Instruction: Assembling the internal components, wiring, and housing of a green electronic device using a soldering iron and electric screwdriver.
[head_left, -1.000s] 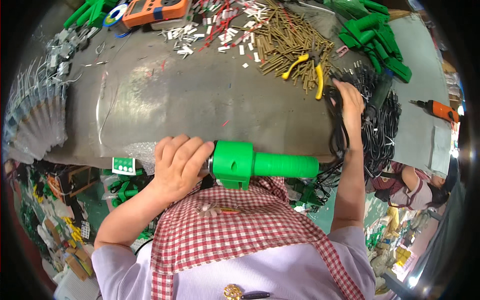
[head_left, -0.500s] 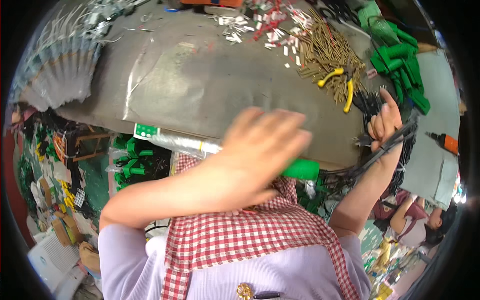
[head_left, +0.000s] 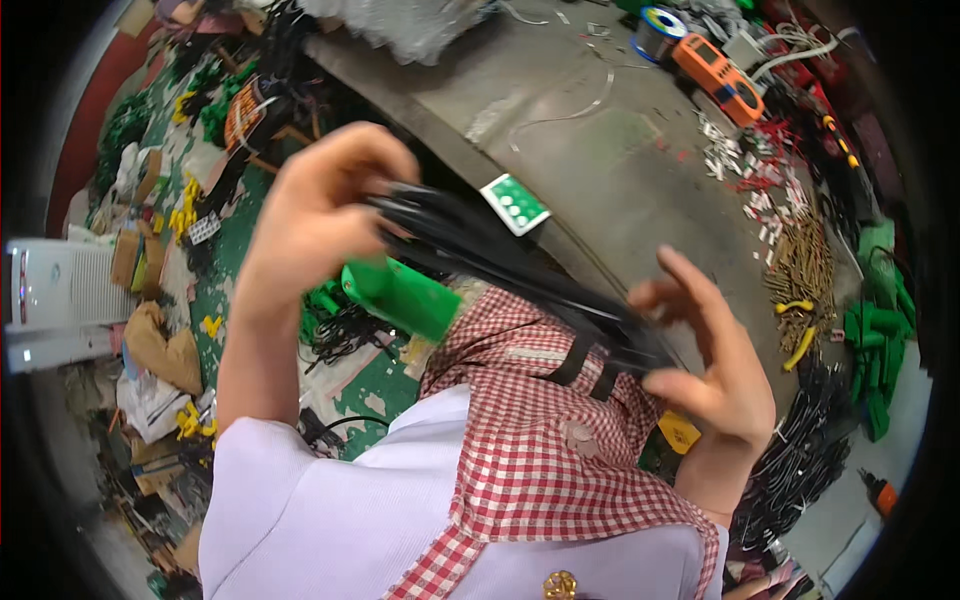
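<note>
A coiled black cable (head_left: 500, 262) stretches in front of me from one hand to the other, slightly blurred. My left hand (head_left: 318, 215) is closed round its left end. Just below those fingers hangs a green plastic piece (head_left: 408, 300), rounded and handle-like; whether the fingers touch it I cannot tell. At the other end my right hand (head_left: 722, 365) curves round the coil, thumb below and fingers above, with the index finger raised. Behind the coil, a green-and-white card (head_left: 515, 204) with white dots lies at the edge of the grey worktable (head_left: 560, 130).
On the table's far right lie an orange multimeter (head_left: 718, 78), a solder wire spool (head_left: 660, 32), small red and white pieces, brass-coloured rods (head_left: 805, 255) and yellow-handled pliers (head_left: 797, 335). Green plastic parts (head_left: 872, 350) and black cables (head_left: 800, 460) sit farther right. Clutter covers the left floor.
My view has swung left. My left hand has moved from over the green piece to the coil's left end. The black cable, earlier at the right by my right hand, now spans both hands.
</note>
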